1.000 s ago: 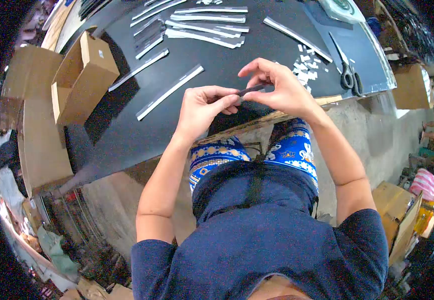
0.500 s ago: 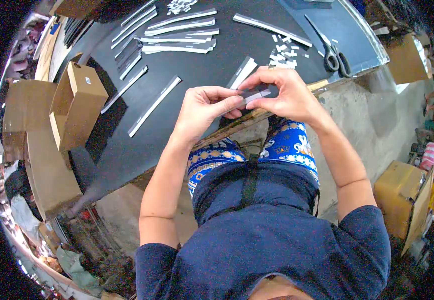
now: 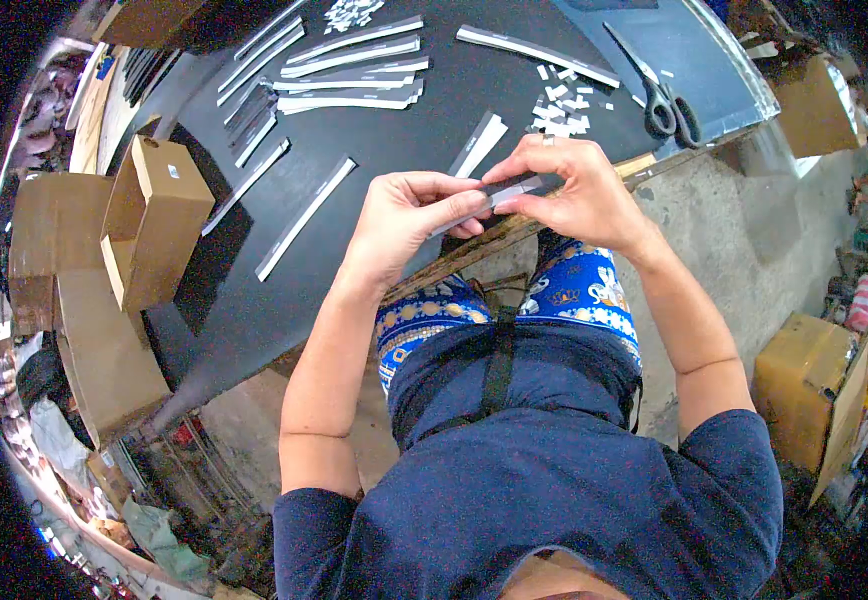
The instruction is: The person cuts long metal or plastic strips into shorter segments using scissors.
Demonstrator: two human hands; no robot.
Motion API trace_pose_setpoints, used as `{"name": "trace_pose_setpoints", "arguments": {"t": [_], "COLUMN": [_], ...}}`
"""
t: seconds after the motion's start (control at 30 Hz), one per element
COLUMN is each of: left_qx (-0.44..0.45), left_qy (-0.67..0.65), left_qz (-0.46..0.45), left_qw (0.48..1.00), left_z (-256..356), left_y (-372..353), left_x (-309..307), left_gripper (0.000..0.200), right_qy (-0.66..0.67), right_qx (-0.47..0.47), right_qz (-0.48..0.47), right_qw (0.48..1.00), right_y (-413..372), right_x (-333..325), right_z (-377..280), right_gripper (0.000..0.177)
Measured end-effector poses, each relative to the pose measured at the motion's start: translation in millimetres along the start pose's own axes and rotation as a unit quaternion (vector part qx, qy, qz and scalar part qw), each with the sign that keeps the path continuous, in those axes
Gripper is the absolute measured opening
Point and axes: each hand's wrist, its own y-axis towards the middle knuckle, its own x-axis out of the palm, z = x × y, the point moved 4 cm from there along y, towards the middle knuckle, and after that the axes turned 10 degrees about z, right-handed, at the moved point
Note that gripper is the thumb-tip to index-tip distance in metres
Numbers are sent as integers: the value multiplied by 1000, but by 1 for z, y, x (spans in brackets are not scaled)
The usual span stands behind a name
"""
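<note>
In the head view, at centre frame, the left hand (image 3: 409, 222) and right hand (image 3: 582, 192) are both pinching a narrow strip (image 3: 506, 189) between closed fingertips, over the near edge of the black table (image 3: 354, 255); scissors (image 3: 670, 106) are lying at upper right; a cardboard box (image 3: 154, 215) is standing at left.

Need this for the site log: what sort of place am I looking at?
Probably a small workshop or packing bench: black worktable strewn with cut strips, scissors beside paper scraps, cardboard boxes around; left hand and right hand pinch a dark strip.
</note>
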Motion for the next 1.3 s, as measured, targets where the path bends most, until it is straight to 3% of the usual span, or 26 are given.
{"name": "trace_pose_setpoints", "arguments": {"t": [0.1, 0.2, 0.27, 0.3, 0.43, 0.63, 0.83, 1.03, 1.1, 1.13, 1.2, 1.3], "left_qx": [7, -7, -9, -16, -20, -12, -11, -13, -19, -23, -29, -32], "left_qy": [2, -6, -16, -22, -30, -15, -26, -29, -28, -26, -28, -30], "left_qz": [-11, 27, 27, 36, 31, 15, 6, -13, -14, -18, -20, -31], "left_qw": [1000, 1000, 999, 999, 999, 1000, 1000, 999, 999, 999, 999, 999], "left_z": [-1, -1, 0, 0, 1, 10, 18, 17, 15, 14, 13, 13], "left_y": [6, 15, 23, 26, 42, 57, 67, 69, 70, 70, 71, 71], "left_x": [2, -1, -4, -5, 1, 16, 24, 24, 21, 20, 22, 29], "left_gripper": [21, 24, 24, 25, 25, 26, 25, 27, 26, 26, 26, 25], "right_qy": [0, -132, -316, -426, -459, -456, -533, -400, -205, -104, 35, 119], "right_qx": [11, 21, 103, 52, 220, 234, 289, 294, 369, 356, 409, 450], "right_qz": [-14, 128, 199, 211, 134, 133, 86, 202, 258, 284, 242, 147], "right_qw": [1000, 983, 922, 878, 850, 848, 790, 844, 869, 884, 879, 873], "right_y": [-2, -5, -10, -20, -37, -40, -50, -83, -87, -88, -101, -109], "right_x": [-10, -58, -110, -130, -164, -176, -179, -180, -164, -149, -122, -77], "right_z": [3, 26, 47, 59, 99, 92, 89, 90, 65, 52, 33, 15], "right_gripper": [29, 40, 29, 31, 42, 57, 58, 54, 51, 47, 44, 43]}}
